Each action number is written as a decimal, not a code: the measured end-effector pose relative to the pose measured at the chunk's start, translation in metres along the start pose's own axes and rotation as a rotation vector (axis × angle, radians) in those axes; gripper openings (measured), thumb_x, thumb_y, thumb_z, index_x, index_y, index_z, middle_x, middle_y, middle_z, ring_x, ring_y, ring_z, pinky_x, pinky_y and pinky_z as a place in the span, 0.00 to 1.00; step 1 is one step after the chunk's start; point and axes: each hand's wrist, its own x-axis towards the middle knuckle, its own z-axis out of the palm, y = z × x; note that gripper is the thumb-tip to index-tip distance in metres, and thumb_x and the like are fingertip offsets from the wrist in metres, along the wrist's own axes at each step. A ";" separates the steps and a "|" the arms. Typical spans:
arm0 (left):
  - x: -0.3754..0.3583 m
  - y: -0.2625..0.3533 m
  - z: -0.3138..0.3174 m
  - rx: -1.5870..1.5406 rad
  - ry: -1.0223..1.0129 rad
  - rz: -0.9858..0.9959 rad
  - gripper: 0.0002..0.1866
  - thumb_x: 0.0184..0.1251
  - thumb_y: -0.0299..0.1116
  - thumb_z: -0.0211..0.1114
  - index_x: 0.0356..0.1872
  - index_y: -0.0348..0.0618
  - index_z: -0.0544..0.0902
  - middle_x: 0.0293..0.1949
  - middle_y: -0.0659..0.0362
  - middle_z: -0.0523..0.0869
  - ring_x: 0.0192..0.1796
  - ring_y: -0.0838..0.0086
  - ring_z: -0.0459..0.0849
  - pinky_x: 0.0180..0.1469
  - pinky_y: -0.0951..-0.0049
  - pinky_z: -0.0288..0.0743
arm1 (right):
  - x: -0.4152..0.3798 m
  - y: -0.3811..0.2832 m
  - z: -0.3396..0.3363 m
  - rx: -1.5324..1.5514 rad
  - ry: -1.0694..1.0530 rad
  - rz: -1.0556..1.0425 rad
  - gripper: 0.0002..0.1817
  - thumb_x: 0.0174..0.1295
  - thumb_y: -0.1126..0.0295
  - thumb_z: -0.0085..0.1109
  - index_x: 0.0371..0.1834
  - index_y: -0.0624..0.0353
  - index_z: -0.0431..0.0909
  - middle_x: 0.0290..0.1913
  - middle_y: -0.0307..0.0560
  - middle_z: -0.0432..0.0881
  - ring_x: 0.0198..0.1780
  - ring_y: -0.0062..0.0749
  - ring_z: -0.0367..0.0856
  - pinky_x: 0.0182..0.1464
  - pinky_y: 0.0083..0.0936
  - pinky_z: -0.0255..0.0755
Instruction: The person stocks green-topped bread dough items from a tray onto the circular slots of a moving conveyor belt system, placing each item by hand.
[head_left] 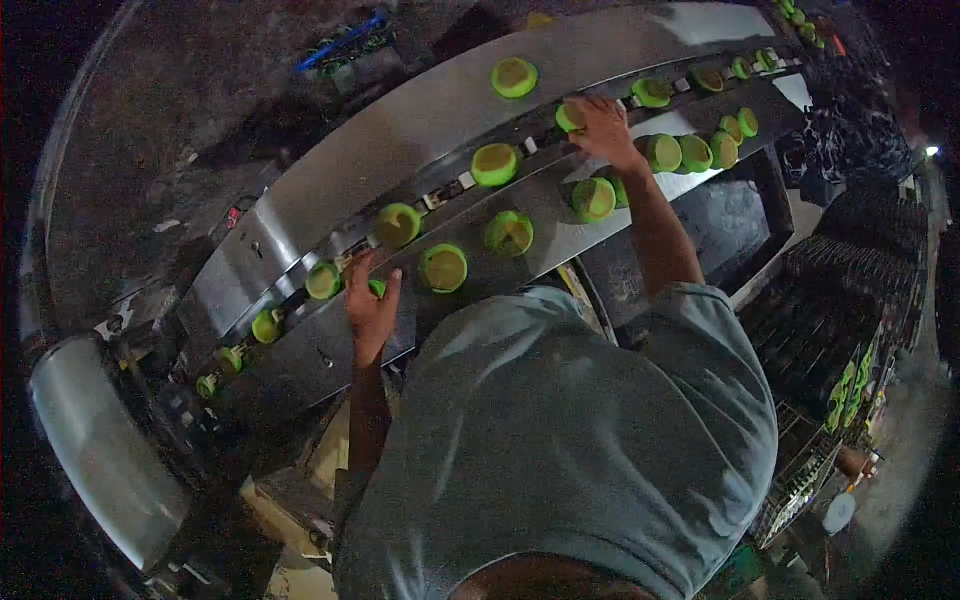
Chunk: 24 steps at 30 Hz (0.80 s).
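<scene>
A line of round green pieces with brownish tops, one of them a green piece (495,165), runs along a narrow conveyor track (447,192) between metal surfaces. My right hand (604,130) reaches over the track, its fingers on a green piece (570,117). My left hand (372,305) is at the near side of the track with fingers apart, between a small green piece (323,281) and a larger one (444,268). Part of another green piece (377,288) shows behind its thumb. More pieces, such as one green piece (594,200), lie on the near metal ledge (555,240).
One green piece (514,77) sits on the far metal surface (400,110). A metal cylinder (105,450) stands at the lower left. Beyond the ledge at right is a dark tray (710,225); a wire rack (800,490) and cardboard (290,510) are lower down.
</scene>
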 end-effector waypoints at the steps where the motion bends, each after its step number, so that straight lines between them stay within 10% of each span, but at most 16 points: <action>1: -0.002 0.001 -0.002 0.070 -0.015 0.041 0.27 0.69 0.38 0.70 0.64 0.37 0.74 0.62 0.45 0.76 0.67 0.51 0.74 0.68 0.57 0.68 | -0.002 -0.005 -0.003 0.003 -0.005 -0.003 0.33 0.54 0.46 0.65 0.63 0.45 0.76 0.66 0.51 0.76 0.69 0.51 0.70 0.71 0.53 0.59; 4: -0.006 0.003 -0.003 0.034 -0.027 -0.077 0.27 0.68 0.39 0.70 0.63 0.38 0.74 0.63 0.45 0.76 0.67 0.51 0.75 0.68 0.57 0.67 | -0.009 -0.020 -0.020 0.109 -0.226 -0.022 0.31 0.53 0.53 0.64 0.63 0.46 0.77 0.66 0.49 0.76 0.70 0.49 0.69 0.74 0.51 0.53; 8: -0.006 -0.001 -0.005 0.011 -0.026 -0.058 0.27 0.69 0.41 0.69 0.64 0.37 0.74 0.63 0.44 0.76 0.67 0.51 0.75 0.69 0.56 0.67 | 0.001 0.002 0.003 0.325 0.146 -0.096 0.26 0.58 0.55 0.63 0.61 0.44 0.78 0.65 0.51 0.76 0.69 0.50 0.71 0.71 0.51 0.59; 12: -0.005 -0.009 -0.002 -0.015 -0.010 -0.046 0.27 0.69 0.38 0.70 0.64 0.37 0.73 0.62 0.45 0.76 0.67 0.53 0.75 0.69 0.57 0.67 | -0.004 -0.013 -0.018 -0.071 0.130 0.444 0.29 0.58 0.48 0.67 0.63 0.41 0.77 0.63 0.52 0.75 0.66 0.53 0.73 0.68 0.59 0.61; 15: 0.000 0.002 -0.005 -0.086 -0.010 -0.046 0.27 0.68 0.36 0.71 0.63 0.38 0.73 0.61 0.47 0.77 0.66 0.55 0.75 0.68 0.57 0.67 | -0.006 -0.005 0.000 -0.016 0.083 0.025 0.34 0.56 0.47 0.68 0.68 0.36 0.73 0.64 0.51 0.75 0.69 0.52 0.70 0.71 0.57 0.56; 19: -0.005 -0.003 -0.010 -0.014 0.002 -0.044 0.27 0.68 0.37 0.71 0.64 0.40 0.73 0.60 0.48 0.78 0.66 0.56 0.75 0.68 0.58 0.67 | -0.013 -0.017 -0.002 -0.130 -0.059 -0.015 0.33 0.57 0.46 0.67 0.68 0.35 0.73 0.64 0.51 0.75 0.68 0.50 0.71 0.70 0.58 0.57; 24: -0.009 0.003 -0.010 0.040 -0.027 -0.083 0.26 0.68 0.37 0.70 0.63 0.40 0.74 0.60 0.48 0.78 0.65 0.54 0.76 0.67 0.57 0.68 | -0.008 -0.001 -0.010 -0.142 0.144 0.425 0.34 0.58 0.41 0.65 0.67 0.39 0.75 0.64 0.52 0.74 0.64 0.50 0.73 0.64 0.58 0.64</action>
